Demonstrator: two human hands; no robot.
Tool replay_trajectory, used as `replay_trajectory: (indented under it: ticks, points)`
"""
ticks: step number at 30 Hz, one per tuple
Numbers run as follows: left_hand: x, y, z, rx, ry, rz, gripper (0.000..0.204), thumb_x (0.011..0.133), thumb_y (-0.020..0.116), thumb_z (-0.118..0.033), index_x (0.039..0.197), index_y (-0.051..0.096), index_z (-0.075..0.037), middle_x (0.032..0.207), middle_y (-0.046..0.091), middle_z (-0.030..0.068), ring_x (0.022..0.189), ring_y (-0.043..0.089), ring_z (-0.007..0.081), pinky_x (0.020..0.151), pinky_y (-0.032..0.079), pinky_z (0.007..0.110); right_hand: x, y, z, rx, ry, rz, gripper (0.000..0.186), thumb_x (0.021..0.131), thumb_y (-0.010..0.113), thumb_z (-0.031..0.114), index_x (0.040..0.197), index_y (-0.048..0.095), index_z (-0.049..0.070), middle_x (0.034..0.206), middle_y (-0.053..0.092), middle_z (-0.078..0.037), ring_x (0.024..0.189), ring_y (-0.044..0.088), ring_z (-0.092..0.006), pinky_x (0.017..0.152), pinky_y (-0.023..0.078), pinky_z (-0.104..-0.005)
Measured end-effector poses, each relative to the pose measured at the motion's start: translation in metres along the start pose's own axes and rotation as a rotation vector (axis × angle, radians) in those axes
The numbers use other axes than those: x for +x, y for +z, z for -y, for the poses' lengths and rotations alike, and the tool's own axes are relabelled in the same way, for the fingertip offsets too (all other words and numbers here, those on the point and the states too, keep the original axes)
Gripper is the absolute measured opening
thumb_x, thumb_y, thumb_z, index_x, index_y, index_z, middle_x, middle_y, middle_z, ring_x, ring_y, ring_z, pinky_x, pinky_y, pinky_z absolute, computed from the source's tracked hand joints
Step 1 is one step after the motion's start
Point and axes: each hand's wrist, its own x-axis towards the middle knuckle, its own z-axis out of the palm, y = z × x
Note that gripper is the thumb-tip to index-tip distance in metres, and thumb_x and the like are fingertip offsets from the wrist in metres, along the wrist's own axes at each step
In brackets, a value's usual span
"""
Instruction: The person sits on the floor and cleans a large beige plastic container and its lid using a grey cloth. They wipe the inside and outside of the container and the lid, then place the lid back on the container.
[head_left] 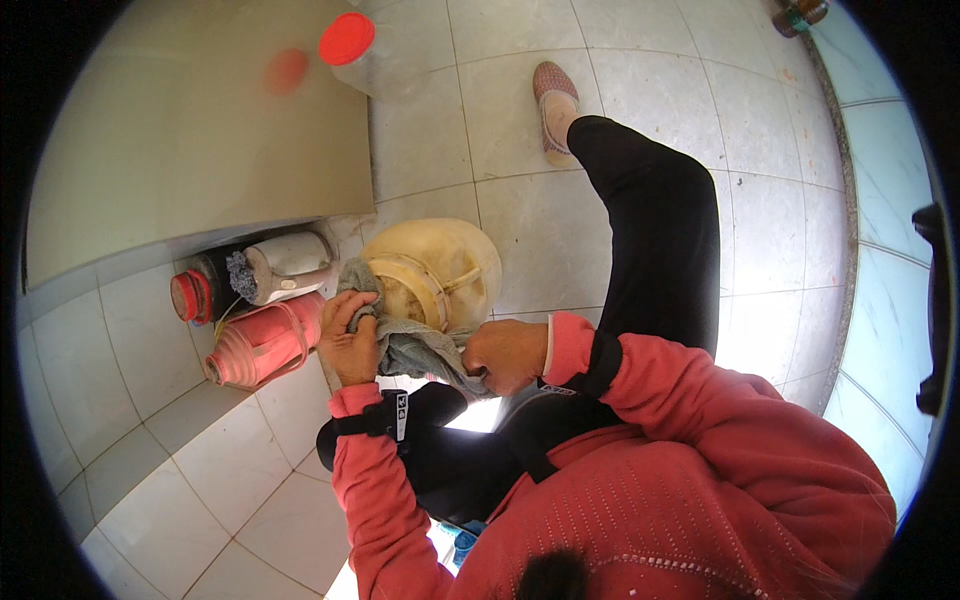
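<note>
Floor point(540, 250): pale grey tiles, gridded, thin darker joints. Red-lidded clear jar point(362, 50) stands by the left edge, far end. Dark bottle point(800, 17) at the far right corner. Patterned shoe point(553, 85) planted well inside the edges. Yellowed container point(475, 255) near left edge; contact underneath hidden.

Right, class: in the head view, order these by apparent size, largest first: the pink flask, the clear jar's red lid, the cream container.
1. Cream container
2. Pink flask
3. Red lid
This ranks apparent size only; distance from the camera may differ.
</note>
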Motion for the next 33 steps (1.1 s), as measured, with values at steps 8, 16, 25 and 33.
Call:
replay_trajectory:
  ticks: [8,16,25,33]
  points:
    - [-0.004,0.010,-0.007,0.152,0.102,-0.062,0.029,0.067,0.054,-0.001,0.092,0.068,-0.006,0.101,0.059,0.0107,0.101,0.053,0.0259,0.095,0.038,0.034,0.004,-0.013,-0.028,-0.217,0.265,-0.340,0.014,0.069,0.060,0.016,0.077,0.063,0.004,0.072,0.062,-0.018,0.073,0.062,-0.0385,0.064,0.049,-0.0474]
    - [-0.004,0.017,0.002,0.208,0.156,-0.130,0.030,0.065,0.056,-0.003,0.093,0.065,-0.009,0.098,0.057,0.0123,0.097,0.052,0.0300,0.091,0.039,0.038,0.012,0.000,-0.030,-0.127,0.405,-0.346,0.017,0.070,0.065,0.023,0.077,0.066,0.008,0.068,0.062,-0.017,0.073,0.062,-0.0398,0.064,0.049,-0.0478]
    - [-0.003,0.020,0.002,0.223,0.156,-0.122,0.029,0.066,0.057,-0.007,0.094,0.064,-0.008,0.102,0.056,0.0154,0.100,0.049,0.0323,0.093,0.037,0.040,0.041,-0.007,-0.041,0.161,0.186,-0.881,0.013,0.072,0.065,0.013,0.084,0.067,0.008,0.082,0.063,-0.014,0.080,0.062,-0.0349,0.069,0.049,-0.0450]
    - [-0.005,0.022,0.006,0.237,0.136,-0.125,0.028,0.066,0.057,-0.009,0.094,0.063,-0.007,0.101,0.056,0.0159,0.102,0.048,0.0323,0.093,0.035,0.039,0.046,-0.017,-0.037,-0.226,0.184,-0.710,0.018,0.072,0.066,0.016,0.090,0.069,0.012,0.082,0.064,-0.012,0.078,0.064,-0.0330,0.066,0.050,-0.0438]
